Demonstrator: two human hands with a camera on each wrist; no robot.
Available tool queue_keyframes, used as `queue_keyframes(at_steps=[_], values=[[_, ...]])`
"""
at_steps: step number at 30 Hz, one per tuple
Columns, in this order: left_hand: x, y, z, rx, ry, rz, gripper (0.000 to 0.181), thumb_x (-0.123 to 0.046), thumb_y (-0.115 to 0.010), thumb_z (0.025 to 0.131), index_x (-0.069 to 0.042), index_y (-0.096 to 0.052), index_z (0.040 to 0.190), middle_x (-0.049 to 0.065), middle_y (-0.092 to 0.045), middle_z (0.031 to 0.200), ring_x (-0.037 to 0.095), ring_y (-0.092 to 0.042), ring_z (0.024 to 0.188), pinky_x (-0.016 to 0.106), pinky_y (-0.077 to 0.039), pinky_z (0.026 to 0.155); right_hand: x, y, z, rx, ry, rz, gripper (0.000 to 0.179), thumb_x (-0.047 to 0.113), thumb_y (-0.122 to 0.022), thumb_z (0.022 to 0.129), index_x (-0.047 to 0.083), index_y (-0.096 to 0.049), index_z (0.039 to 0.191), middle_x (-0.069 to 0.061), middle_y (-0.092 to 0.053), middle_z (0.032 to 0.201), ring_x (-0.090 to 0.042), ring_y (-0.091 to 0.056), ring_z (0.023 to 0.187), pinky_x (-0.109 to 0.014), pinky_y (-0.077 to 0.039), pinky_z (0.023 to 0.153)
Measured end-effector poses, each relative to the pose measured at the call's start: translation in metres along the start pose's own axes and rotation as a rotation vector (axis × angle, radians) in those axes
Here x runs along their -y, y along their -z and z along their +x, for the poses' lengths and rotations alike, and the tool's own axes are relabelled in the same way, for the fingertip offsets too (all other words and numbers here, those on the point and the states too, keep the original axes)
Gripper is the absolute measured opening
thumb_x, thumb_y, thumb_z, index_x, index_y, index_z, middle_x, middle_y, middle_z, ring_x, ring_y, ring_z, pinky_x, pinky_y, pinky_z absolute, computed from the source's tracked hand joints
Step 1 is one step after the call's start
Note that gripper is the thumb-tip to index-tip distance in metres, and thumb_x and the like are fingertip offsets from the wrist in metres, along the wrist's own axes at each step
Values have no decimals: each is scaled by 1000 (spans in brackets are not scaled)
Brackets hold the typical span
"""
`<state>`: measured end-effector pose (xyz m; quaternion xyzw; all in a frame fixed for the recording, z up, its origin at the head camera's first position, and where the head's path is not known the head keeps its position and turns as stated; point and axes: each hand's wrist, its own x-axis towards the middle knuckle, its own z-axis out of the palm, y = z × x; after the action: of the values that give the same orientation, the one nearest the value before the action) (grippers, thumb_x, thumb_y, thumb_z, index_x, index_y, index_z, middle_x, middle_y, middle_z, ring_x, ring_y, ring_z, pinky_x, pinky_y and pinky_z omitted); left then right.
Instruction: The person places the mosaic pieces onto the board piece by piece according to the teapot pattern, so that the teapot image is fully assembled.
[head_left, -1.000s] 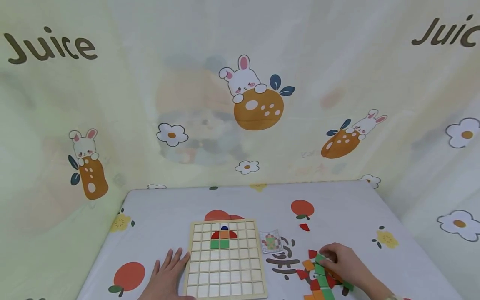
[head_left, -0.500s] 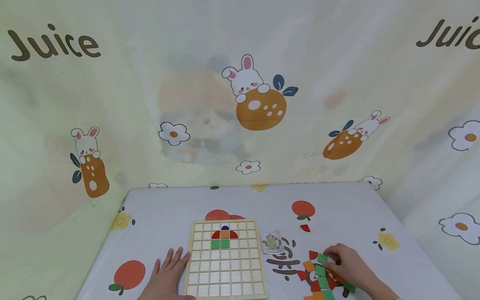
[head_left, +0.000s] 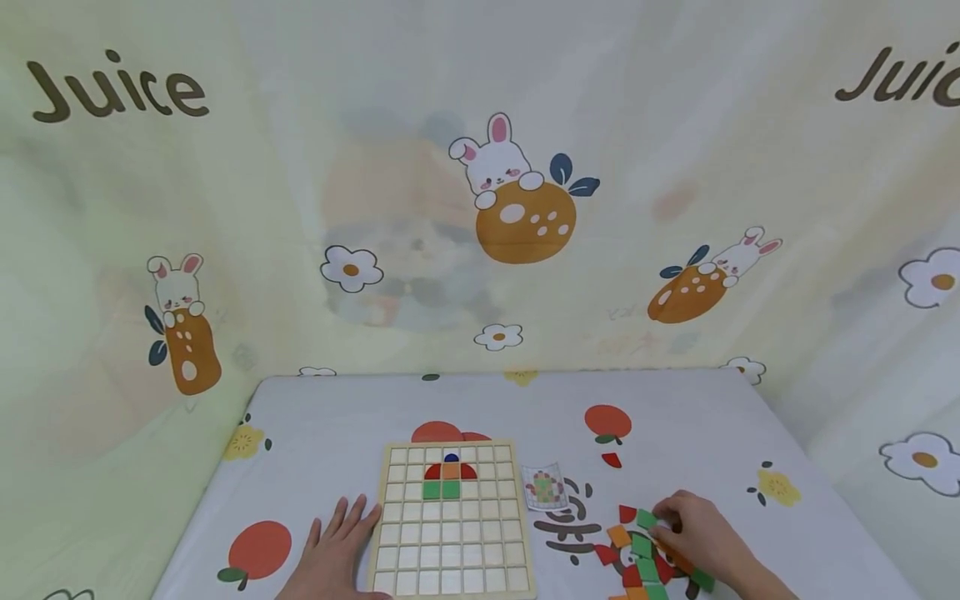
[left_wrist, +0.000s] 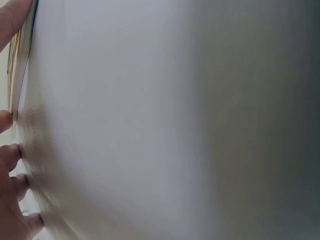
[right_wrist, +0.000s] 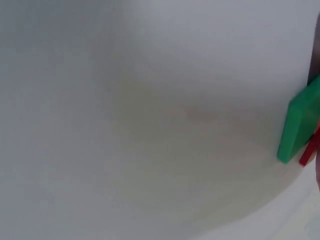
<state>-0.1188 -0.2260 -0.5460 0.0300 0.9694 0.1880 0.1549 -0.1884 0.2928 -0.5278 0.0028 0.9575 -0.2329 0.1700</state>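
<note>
My left hand (head_left: 330, 554) lies with its fingers spread along the left edge of the wooden grid board (head_left: 450, 533), thumb near the lower left corner. In the left wrist view, fingers (left_wrist: 15, 156) show at the left margin. A blue half-round piece, two red curved pieces, an orange square (head_left: 450, 472) and two green squares (head_left: 441, 490) sit in the board. My right hand (head_left: 697, 533) has bent fingers at a green square tile (head_left: 647, 519) on the pile. Whether thumb and fingers pinch a tile is unclear. A green tile (right_wrist: 300, 120) also shows in the right wrist view.
A small printed pattern card (head_left: 545, 487) lies beside the board's right edge. Orange, red and green tiles (head_left: 641, 547) are heaped at the right. One red piece (head_left: 612, 460) lies farther back. A printed curtain (head_left: 390, 183) rises behind the table (head_left: 517, 404).
My right fingertips have shifted slightly rightward over the pile, uncovering more of the top green tile, which has turned a little. My left hand stays still. The head view has shifted slightly.
</note>
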Motion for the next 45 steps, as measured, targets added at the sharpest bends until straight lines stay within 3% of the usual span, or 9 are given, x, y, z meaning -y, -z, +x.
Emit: queue_keyframes(at_steps=[7,12,16,25,35,45], values=[[1,-1,-1,9,16,-1,133,-90,-72,56,-11,-39,158,16,-32,167,47,-18,156,78,-13,119,-4,8,-3,-22,46,42,28,18,-80,88,0,-73,108,0,-68,96,-14,-59,82,-29,-61,74],[3,1,-1,-10,-4,1,130,-86,-75,58,-10,-40,157,17,-34,166,48,-21,155,79,-15,117,10,17,2,-43,78,48,28,18,-80,87,4,-74,110,1,-70,97,-14,-59,86,-26,-59,73],[3,2,-1,-8,-1,5,130,-87,-75,58,-10,-40,157,17,-34,166,48,-21,155,79,-15,118,36,17,7,-65,146,53,25,19,-82,86,8,-75,107,2,-70,97,-13,-60,88,-28,-59,76],[3,1,0,-3,-1,-17,130,-86,-77,57,-11,-40,157,17,-34,166,47,-19,156,79,-13,118,105,-3,21,-66,414,69,20,19,-81,86,10,-76,104,4,-71,97,-14,-62,89,-27,-58,76],[3,1,0,6,-1,-35,130,-87,-75,58,-12,-40,158,16,-34,166,46,-18,156,79,-12,119,170,-43,45,22,544,82,19,18,-79,88,7,-76,104,3,-69,96,-14,-59,88,-27,-55,75],[0,1,-1,-1,8,-19,134,-90,-73,55,-12,-39,158,15,-33,166,46,-16,157,77,-12,120,206,-63,53,6,633,-59,17,15,-79,86,3,-77,99,-2,-69,90,-8,-54,77,-29,-54,70]])
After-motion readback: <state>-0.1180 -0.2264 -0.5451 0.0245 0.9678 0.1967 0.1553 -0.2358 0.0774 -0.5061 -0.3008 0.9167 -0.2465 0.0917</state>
